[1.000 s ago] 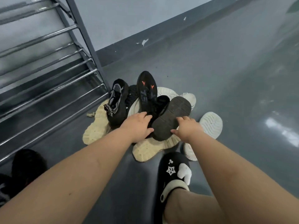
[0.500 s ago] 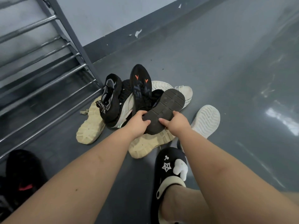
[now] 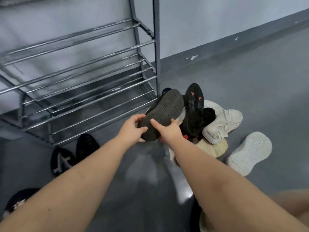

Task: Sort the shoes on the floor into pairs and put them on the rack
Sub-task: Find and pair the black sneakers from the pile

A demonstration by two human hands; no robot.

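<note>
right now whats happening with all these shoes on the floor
A person is holding a dark shoe sole-up in both hands, the left hand and the right hand at its near end, in front of the metal rack. The rack's shelves that show hold no shoes. More shoes lie heaped to the right, among them a white sneaker and a black shoe with orange marks.

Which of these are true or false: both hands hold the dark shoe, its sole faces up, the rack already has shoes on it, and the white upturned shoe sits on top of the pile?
1. Both hands hold the dark shoe. True: left hand and right hand grip it.
2. Its sole faces the camera. True.
3. The rack has shoes on its bars. False: no shoes show on the bars in view.
4. The white upturned shoe tops the pile. False: it lies on the floor, apart, on the right.
</note>
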